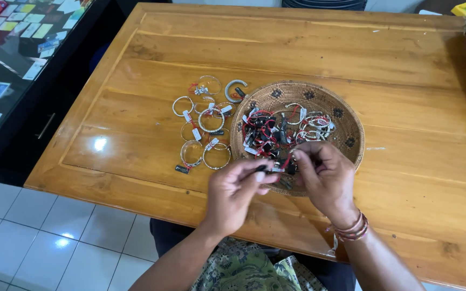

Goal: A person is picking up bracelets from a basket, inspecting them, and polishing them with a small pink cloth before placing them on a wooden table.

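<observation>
Over the near rim of the woven basket [346, 116], the left hand [233, 194] and right hand [324, 178] meet, fingers of both pinched on a small tagged piece [277, 168] with a red string (too small to tell more). It hangs just above the basket's near edge. Inside the basket lies a tangle of bangles [287, 129] with red strings and dark tags. Left of it, on the wooden bench [405, 59], silver bangles [203, 121] with white tags lie spread out. The right wrist wears bracelets [353, 228].
</observation>
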